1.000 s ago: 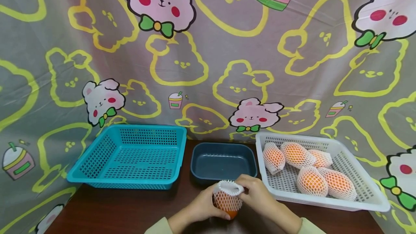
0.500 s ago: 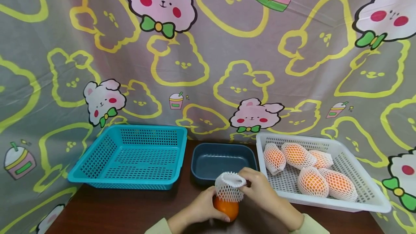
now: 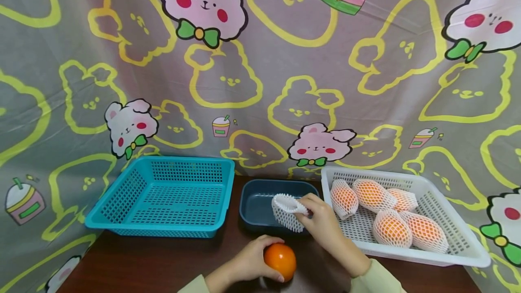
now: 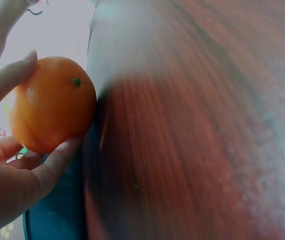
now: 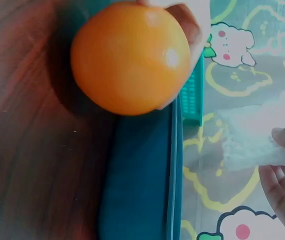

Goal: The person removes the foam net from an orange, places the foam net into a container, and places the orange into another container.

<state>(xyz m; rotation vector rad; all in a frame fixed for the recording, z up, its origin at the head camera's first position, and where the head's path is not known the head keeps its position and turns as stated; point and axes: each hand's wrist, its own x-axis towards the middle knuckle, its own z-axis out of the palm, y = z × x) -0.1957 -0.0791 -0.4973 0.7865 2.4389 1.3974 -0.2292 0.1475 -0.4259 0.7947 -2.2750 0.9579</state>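
Note:
My left hand (image 3: pixel 253 261) grips a bare orange (image 3: pixel 281 262) on the table, thumb and fingers round its sides. A small green stem spot shows on the orange (image 4: pixel 55 107) in the left wrist view. Up and to the right, my right hand (image 3: pixel 321 218) pinches the rim of a white foam net sleeve (image 3: pixel 288 214). That sleeve hangs with nothing in it, over the near side of the dark blue tub (image 3: pixel 254 225). In the right wrist view the foam net sleeve (image 5: pixel 252 137) looks washed out, held between thumb and fingers.
A teal perforated basket (image 3: pixel 163 227) stands at the left on the dark wooden table (image 3: pixel 154 261). At the right, a white perforated basket (image 3: pixel 460 243) holds several oranges in foam nets (image 3: pixel 391 228). A patterned curtain (image 3: pixel 252 76) hangs behind.
The foam net sleeve has come up off the orange in my right hand, which moved up and away. The orange is now fully bare, still in my left hand.

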